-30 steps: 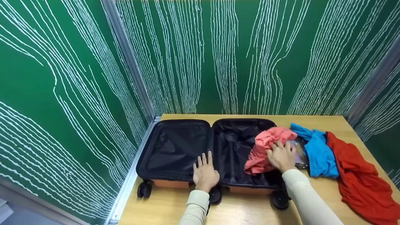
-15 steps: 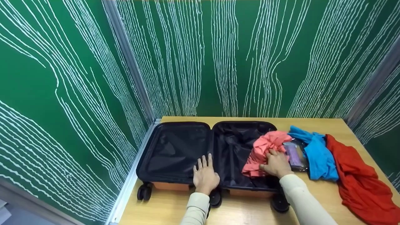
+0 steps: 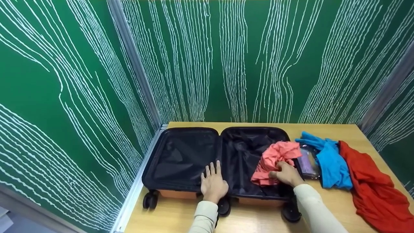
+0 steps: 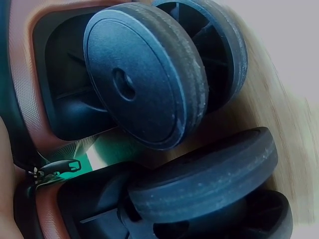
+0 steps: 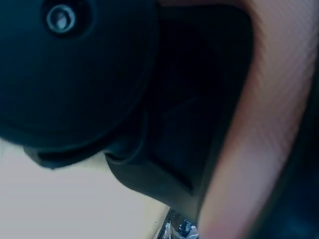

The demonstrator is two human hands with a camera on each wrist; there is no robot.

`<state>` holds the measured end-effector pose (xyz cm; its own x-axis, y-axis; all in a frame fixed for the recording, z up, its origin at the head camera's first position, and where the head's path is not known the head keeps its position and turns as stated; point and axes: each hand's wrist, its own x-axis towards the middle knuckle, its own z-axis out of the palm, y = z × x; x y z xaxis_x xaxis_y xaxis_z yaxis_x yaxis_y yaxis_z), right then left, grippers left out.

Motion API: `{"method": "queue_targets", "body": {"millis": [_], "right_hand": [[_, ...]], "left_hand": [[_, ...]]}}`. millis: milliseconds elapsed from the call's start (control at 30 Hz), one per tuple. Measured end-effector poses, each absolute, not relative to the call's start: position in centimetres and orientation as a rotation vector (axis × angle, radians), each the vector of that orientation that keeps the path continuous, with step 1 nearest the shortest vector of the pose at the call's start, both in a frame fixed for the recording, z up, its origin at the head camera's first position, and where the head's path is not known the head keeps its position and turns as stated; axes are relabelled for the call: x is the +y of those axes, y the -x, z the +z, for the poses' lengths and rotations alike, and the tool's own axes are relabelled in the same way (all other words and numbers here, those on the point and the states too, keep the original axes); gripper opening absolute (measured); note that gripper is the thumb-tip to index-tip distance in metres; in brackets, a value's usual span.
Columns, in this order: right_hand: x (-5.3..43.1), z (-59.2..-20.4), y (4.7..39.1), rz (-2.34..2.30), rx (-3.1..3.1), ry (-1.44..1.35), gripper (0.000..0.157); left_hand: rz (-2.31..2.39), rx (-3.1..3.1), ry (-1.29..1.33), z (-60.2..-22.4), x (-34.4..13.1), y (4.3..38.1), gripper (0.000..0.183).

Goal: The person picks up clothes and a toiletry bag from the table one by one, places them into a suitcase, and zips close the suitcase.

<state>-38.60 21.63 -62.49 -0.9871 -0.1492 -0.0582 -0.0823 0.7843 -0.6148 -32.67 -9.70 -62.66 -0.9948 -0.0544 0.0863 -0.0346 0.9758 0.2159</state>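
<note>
Crumpled coral-pink cloth (image 3: 273, 156) has slid toward seven o'clock, now around three o'clock in the open black-lined suitcase (image 3: 181, 161). Gently tucking its edge inside the rim should settle it. Right hand (image 3: 287, 174) points toward ten, fingertips among folds; grip unclear. Left hand (image 3: 214, 186) lies straight-fingered toward twelve, gripping nothing.

Walled in by wavy-white-lined green panels (image 3: 233, 64) and straight grey metal posts (image 3: 136, 61) around a yellowish wood-grain tabletop (image 3: 174, 213).
</note>
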Motion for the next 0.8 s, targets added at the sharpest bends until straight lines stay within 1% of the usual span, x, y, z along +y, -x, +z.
{"method": "queue_targets", "body": {"millis": [33,100,167,200,233,267,367,400,467,500,567,700,800], "right_hand": [[21.7,-62.5,38.6,-0.989,2.872,0.179,0.039],[21.8,-62.7,38.7,-1.015,2.880,0.170,0.034],[21.9,-62.8,38.8,-1.075,2.883,0.175,0.035],[21.9,-62.8,38.8,-1.117,2.879,0.167,0.040],[21.9,-62.9,38.9,-1.159,2.873,0.153,0.047],[21.9,-62.8,38.9,-1.203,2.863,0.139,0.057],[22.0,-62.7,38.9,-1.291,2.833,0.082,0.103],[21.9,-62.6,38.9,-1.299,2.825,0.058,0.115],[21.9,-62.5,38.9,-1.295,2.806,0.027,0.129],[21.9,-62.4,39.0,-1.288,2.795,0.019,0.130],[22.0,-62.2,39.1,-1.262,2.773,0.009,0.124],[21.9,-61.9,39.3,-1.206,2.757,0.018,0.099],[21.8,-61.9,39.5,-1.159,2.760,0.057,0.088]], "left_hand": [[-0.331,-3.032,-0.067,-62.6,-9.7,32.7,0.079],[-0.334,-3.036,-0.069,-62.6,-9.7,32.6,0.079],[-0.338,-3.041,-0.070,-62.6,-9.7,32.6,0.079],[-0.340,-3.042,-0.071,-62.5,-9.7,32.6,0.079],[-0.342,-3.039,-0.071,-62.5,-9.7,32.6,0.079],[-0.343,-3.035,-0.072,-62.5,-9.6,32.7,0.079],[-0.346,-3.030,-0.075,-62.5,-9.6,32.7,0.079],[-0.352,-3.024,-0.072,-62.5,-9.6,32.7,0.078],[-0.356,-3.017,-0.070,-62.5,-9.6,32.7,0.078],[-0.356,-3.018,-0.072,-62.5,-9.6,32.6,0.078],[-0.363,-3.012,-0.072,-62.5,-9.6,32.6,0.078],[-0.371,-2.998,-0.068,-62.4,-9.5,32.6,0.078],[-0.371,-2.994,-0.064,-62.4,-9.7,32.5,0.077]]}}
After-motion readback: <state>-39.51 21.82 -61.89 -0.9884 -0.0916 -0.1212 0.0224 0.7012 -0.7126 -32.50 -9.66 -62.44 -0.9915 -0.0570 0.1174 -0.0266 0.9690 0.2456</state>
